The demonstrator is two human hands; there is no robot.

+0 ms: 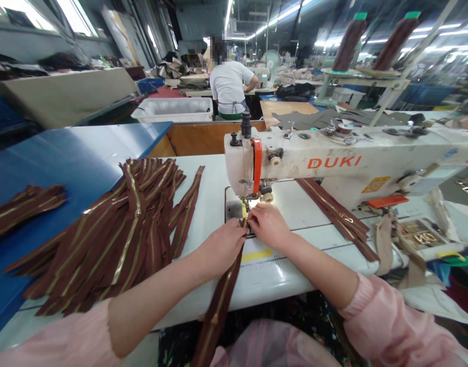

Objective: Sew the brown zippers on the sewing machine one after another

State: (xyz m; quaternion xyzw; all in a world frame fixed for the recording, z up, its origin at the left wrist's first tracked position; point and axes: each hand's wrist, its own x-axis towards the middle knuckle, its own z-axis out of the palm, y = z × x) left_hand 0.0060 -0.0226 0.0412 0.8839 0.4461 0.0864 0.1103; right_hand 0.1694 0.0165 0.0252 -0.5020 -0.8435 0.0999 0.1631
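A brown zipper point(223, 295) with gold teeth runs from under the needle area down over the table's front edge. My left hand point(223, 247) is closed on its upper end. Close beside it, my right hand point(270, 223) pinches the same end with its fingertips, just in front of the presser foot. The white sewing machine point(287, 158), marked DUKI, stands over both hands. To the left lies a big pile of brown zippers point(122, 229). More brown zippers point(333, 214) lie under the machine's arm, a gold pull showing on one.
A blue table point(84, 153) adjoins on the left with another zipper bundle point(25, 209). At right sits a tray of metal parts point(420, 234). Two brown thread cones point(350, 46) stand behind the machine. Further back, a person in a white shirt point(231, 84) sits facing away, near a white bin point(172, 109).
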